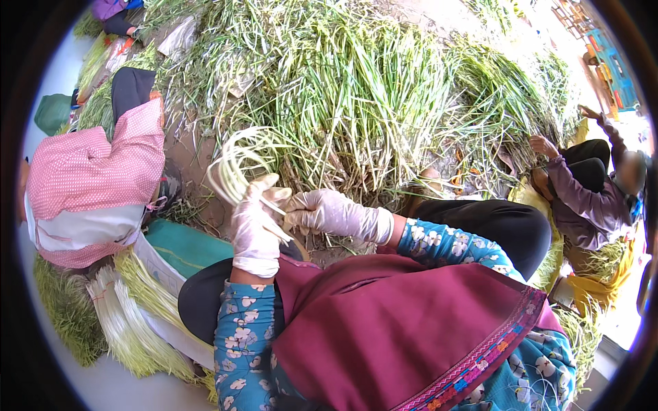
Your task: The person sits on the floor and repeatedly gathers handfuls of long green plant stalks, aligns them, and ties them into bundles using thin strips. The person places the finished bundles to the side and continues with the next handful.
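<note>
My left hand (254, 226), in a thin whitish glove, grips a small bunch of long pale green stalks (229, 164). Their far ends curl in loops above the fingers, and short white ends poke out below the palm. Close beside it is my right hand (331, 213), gloved too, its bent fingertips at the white ends of the bunch. Whether those fingertips pinch a stalk is hidden. Just past both hands spreads a large heap of green leafy stalks (354, 103), roots and soil showing along its near edge.
At left sits a person in a pink checked garment (92, 169), near tied bundles of pale stalks (133, 318) and a green sack (185, 244). Another person (586, 195) sits at right with raised hands. A third person (115, 20) is far left; plastic crates (609, 69) stand far right.
</note>
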